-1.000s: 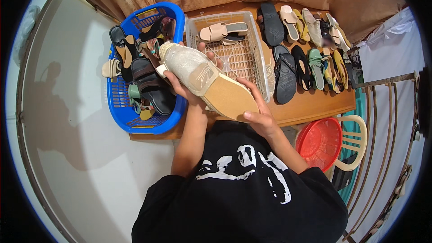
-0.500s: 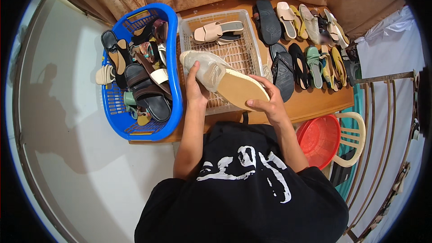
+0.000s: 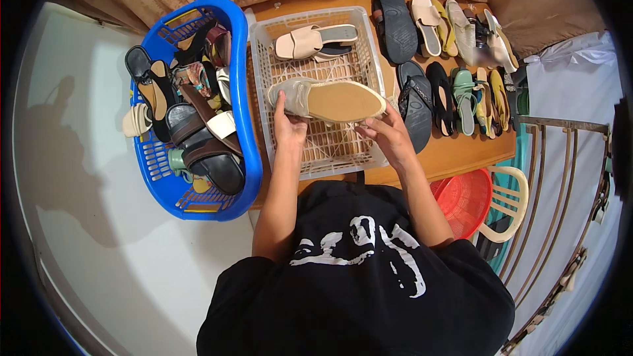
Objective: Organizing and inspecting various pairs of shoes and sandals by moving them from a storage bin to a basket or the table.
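Between my two hands is a pale slip-on mule [image 3: 343, 100] with a tan insole, a silvery toe part and a woven-looking rim. Its toe points left, and it lies roughly level over the white plastic crate [image 3: 260, 79]. My left hand [image 3: 291, 125] is closed around the toe end, thumb on the upper. At the heel end, my right hand [image 3: 389, 135] grips the edge with thumb and fingers. Farther back in the crate rests a pair of beige slide sandals [image 3: 300, 43], one partly hidden beneath the other.
A blue basket [image 3: 254, 151] heaped with mixed sandals stands left of the crate. On the wooden table [image 3: 455, 158], several shoes stand in two rows at right. Beyond the table's right edge are a red basket [image 3: 471, 204], a cream plastic chair [image 3: 521, 207] and a metal rack [image 3: 560, 122].
The mule has turned from a slant to nearly level, its heel end moving up and away from me. Both hands still hold it. The whole view has shifted slightly.
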`<move>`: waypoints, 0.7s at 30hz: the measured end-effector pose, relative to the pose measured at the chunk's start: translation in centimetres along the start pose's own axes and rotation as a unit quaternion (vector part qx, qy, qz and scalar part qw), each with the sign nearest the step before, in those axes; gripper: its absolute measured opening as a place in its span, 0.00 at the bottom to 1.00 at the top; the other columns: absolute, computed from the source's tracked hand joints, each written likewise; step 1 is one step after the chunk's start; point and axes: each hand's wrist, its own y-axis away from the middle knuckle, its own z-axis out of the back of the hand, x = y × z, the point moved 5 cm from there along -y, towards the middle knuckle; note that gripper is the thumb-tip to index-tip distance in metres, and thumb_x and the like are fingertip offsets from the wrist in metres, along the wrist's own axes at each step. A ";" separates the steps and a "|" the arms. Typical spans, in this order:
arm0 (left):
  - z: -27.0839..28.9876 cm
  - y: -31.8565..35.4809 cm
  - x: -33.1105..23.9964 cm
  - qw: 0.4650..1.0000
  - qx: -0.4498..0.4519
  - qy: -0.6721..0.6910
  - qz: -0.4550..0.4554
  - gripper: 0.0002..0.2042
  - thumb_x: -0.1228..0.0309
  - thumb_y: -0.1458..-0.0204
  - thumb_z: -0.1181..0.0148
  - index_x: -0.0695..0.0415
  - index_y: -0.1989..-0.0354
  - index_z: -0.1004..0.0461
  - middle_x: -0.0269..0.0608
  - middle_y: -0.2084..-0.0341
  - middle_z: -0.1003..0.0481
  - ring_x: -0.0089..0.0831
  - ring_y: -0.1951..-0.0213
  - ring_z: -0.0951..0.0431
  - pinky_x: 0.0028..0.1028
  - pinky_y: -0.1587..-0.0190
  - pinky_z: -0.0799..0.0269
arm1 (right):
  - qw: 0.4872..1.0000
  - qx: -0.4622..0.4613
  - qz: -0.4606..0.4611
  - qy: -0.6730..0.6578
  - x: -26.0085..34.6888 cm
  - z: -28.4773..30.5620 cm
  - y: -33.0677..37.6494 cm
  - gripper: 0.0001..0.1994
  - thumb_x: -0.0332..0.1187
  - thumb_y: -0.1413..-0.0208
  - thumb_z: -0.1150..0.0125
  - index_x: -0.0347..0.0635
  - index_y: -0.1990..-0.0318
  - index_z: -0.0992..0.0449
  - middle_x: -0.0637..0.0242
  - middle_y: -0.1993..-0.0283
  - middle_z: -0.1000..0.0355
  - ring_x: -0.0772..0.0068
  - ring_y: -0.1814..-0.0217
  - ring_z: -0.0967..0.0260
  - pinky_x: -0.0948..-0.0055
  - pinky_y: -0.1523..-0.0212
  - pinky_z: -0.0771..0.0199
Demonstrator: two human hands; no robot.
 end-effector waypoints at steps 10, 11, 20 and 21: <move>-0.5 -6.7 1.0 1.000 0.012 -0.002 0.008 0.29 0.58 0.41 0.34 0.60 0.36 0.36 0.45 0.41 0.30 0.38 0.41 0.28 0.39 0.38 0.29 | 0.993 -0.103 0.002 0.059 -2.6 0.8 -6.9 0.23 0.34 0.34 0.40 0.41 0.34 0.37 0.65 0.39 0.33 0.73 0.39 0.33 0.66 0.39 0.28; -0.3 -7.3 1.0 1.000 0.018 0.008 0.010 0.30 0.58 0.41 0.34 0.60 0.36 0.36 0.45 0.41 0.30 0.39 0.40 0.28 0.39 0.38 0.29 | 0.993 -0.105 -0.003 0.058 -2.8 0.6 -7.5 0.23 0.34 0.34 0.40 0.41 0.34 0.37 0.65 0.39 0.33 0.73 0.39 0.33 0.66 0.39 0.28; 0.6 -9.8 1.7 0.999 0.004 -0.014 0.034 0.33 0.58 0.40 0.35 0.59 0.32 0.41 0.48 0.37 0.34 0.45 0.36 0.34 0.55 0.31 0.39 | 0.984 -0.141 0.030 0.105 -4.7 2.7 -12.5 0.21 0.39 0.31 0.42 0.42 0.36 0.35 0.68 0.43 0.32 0.77 0.44 0.33 0.74 0.49 0.29; 0.8 -10.0 1.9 0.999 0.002 -0.014 0.036 0.33 0.58 0.40 0.35 0.59 0.32 0.41 0.48 0.37 0.34 0.45 0.36 0.34 0.55 0.31 0.39 | 0.983 -0.141 0.037 0.108 -5.1 3.2 -13.1 0.19 0.38 0.32 0.42 0.41 0.39 0.34 0.69 0.48 0.30 0.79 0.52 0.34 0.76 0.55 0.30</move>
